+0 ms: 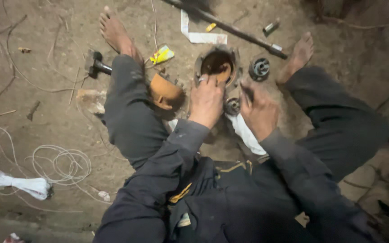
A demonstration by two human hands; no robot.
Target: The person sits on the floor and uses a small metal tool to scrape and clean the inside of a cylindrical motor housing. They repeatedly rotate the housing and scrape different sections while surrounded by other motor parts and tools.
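Here the round metal housing (217, 65) lies on the dirt floor (46, 67) between the person's bare feet, open side up, so its rust-brown bore faces the camera and both hands can reach it from the near side. The left hand (206, 100) rests on the housing's near rim, fingers curled over the edge, apparently steadying it; whether it pinches anything I cannot tell. The right hand (258, 110), just right of the housing, is closed round a thin dark tool (247, 92) pointing toward the rim. A small bearing-like ring (232, 106) sits against the housing's near edge between the two hands, above a white cloth (247, 135). Left of the housing, an orange-brown rotor part (165, 91) leans on the left leg. Right of it stands a dark pulley-shaped piece (259, 68). Beyond it lie a long dark rod (230, 28) and a paper strip (199, 36). Far left of the housing: hammer (96, 64), coiled white wire (61, 164).
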